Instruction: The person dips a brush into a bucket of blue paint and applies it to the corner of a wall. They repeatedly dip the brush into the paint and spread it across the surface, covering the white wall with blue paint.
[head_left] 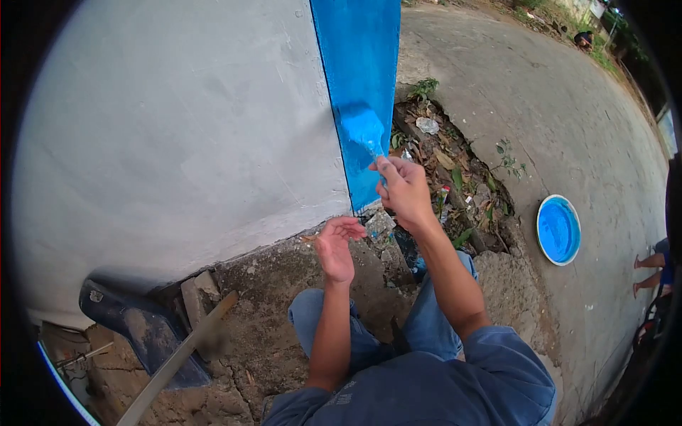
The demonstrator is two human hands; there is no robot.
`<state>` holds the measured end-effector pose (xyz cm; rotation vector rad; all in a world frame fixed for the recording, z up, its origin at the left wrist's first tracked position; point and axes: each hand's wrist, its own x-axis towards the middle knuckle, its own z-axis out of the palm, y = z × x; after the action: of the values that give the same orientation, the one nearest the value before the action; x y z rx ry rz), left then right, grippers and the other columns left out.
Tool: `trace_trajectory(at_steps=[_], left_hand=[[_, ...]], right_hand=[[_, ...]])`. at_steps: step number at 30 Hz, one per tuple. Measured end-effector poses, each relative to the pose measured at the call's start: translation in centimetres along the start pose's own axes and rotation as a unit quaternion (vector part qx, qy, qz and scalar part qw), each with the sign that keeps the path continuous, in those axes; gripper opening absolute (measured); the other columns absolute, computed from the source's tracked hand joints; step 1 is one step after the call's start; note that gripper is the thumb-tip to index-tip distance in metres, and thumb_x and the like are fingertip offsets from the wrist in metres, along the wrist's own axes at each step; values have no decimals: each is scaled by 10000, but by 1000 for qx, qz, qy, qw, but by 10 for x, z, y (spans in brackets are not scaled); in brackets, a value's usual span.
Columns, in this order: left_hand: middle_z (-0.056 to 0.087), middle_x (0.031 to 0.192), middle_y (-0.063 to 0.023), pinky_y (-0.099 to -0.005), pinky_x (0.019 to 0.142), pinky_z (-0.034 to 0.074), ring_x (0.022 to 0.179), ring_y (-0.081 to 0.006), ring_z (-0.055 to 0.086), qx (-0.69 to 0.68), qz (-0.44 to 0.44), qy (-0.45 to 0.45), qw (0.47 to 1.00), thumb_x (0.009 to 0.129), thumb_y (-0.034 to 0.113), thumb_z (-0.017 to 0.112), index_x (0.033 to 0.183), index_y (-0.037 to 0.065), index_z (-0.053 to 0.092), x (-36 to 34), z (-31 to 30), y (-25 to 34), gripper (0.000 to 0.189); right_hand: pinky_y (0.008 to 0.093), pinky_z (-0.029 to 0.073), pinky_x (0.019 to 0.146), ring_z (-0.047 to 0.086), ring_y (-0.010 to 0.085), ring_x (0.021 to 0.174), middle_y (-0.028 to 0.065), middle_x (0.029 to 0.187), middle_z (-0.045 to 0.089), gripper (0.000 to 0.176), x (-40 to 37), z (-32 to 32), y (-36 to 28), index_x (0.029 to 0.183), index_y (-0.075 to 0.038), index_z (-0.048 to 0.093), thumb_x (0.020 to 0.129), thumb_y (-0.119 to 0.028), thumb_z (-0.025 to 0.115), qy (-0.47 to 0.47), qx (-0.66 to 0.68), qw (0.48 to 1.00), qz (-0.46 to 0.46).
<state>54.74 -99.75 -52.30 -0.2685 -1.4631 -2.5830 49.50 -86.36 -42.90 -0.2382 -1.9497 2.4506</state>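
Observation:
My right hand (403, 190) is closed around the handle of a paint brush (362, 129) covered in blue paint. The brush head lies against the blue painted strip (359, 53) at the edge of the wall. Below and to the left, my left hand (337, 248) is held up near the bottom of the wall, its fingers apart and slightly curled, holding nothing. The light grey wall (185, 128) meets the blue strip along a straight line. A round tub of blue paint (558, 230) stands on the pavement to the right.
Leaves, litter and small plants fill a broken gap (455, 170) beside the wall. A wooden plank (177, 358) and a dark plastic piece (153, 330) lie at the lower left. One person (584, 40) is far off; another person's legs (648, 273) show at the right edge.

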Motion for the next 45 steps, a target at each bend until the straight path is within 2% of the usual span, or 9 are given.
trace_trajectory(at_steps=[7, 10, 12, 19, 26, 29, 32, 37, 45], left_hand=[[588, 827, -140, -318, 710, 430, 780, -218, 556, 12, 11, -10, 1000, 867, 662, 222, 991, -77, 534, 3, -3, -3, 811], [587, 822, -142, -317, 701, 427, 767, -219, 555, -2, 13, -3, 1000, 861, 672, 220, 985, -82, 533, 1, -2, -2, 825], [586, 819, -143, -315, 693, 425, 757, -221, 555, -7, 18, -7, 1000, 853, 684, 220, 980, -87, 531, 2, -1, -3, 840], [585, 821, -146, -316, 692, 417, 754, -225, 552, 0, 15, -10, 1000, 848, 689, 226, 978, -90, 530, 1, -1, -2, 846], [584, 822, -146, -312, 693, 413, 752, -223, 549, -3, 17, -20, 1000, 844, 695, 229, 974, -90, 530, -3, 4, 1, 851], [583, 819, -144, -312, 693, 412, 751, -222, 548, 1, 19, -20, 1000, 844, 695, 229, 974, -89, 531, -3, 5, 3, 850], [582, 817, -142, -312, 694, 412, 751, -221, 547, -4, 16, -15, 1000, 843, 697, 229, 974, -87, 531, -4, 4, 1, 851], [581, 821, -140, -314, 695, 414, 754, -221, 548, -11, 12, -18, 1000, 844, 697, 226, 975, -86, 529, -2, 3, 1, 850], [582, 827, -138, -316, 710, 431, 769, -218, 554, -11, 14, -19, 1000, 856, 681, 217, 985, -82, 525, -2, 1, 2, 833]], right_hand=[[192, 223, 371, 342, 20, 425, -50, 545, 404, 251, 2, 2, -8, 915, 41, 578, 930, -195, 493, -30, 13, 991, -126], [196, 245, 381, 366, 21, 428, -45, 528, 427, 253, 34, -10, 59, 892, 26, 594, 928, -205, 497, -13, -64, 992, -108], [259, 365, 437, 484, 79, 462, 38, 496, 509, 284, 37, -18, 104, 816, 8, 648, 883, -242, 531, 46, -160, 979, -117], [360, 427, 511, 564, 250, 481, 160, 545, 578, 286, 42, -36, 214, 790, 0, 664, 833, -261, 555, 120, -250, 958, -75], [361, 449, 538, 603, 252, 533, 169, 560, 591, 298, 29, -51, 242, 788, 10, 665, 831, -263, 555, 137, -240, 961, 24], [250, 323, 382, 443, 95, 399, 33, 495, 489, 289, 44, -56, 245, 786, 13, 640, 891, -229, 519, 125, -225, 966, 31], [339, 433, 494, 563, 202, 481, 133, 572, 595, 320, 49, -39, 183, 792, 37, 652, 850, -264, 560, 114, -204, 971, 52], [212, 215, 357, 324, 51, 411, -17, 537, 407, 270, 22, -11, 70, 874, 60, 563, 914, -201, 506, 14, 20, 996, 82], [210, 242, 371, 359, 29, 411, -28, 500, 441, 301, -10, 0, -11, 886, 56, 602, 913, -230, 512, -8, 51, 996, -76]])
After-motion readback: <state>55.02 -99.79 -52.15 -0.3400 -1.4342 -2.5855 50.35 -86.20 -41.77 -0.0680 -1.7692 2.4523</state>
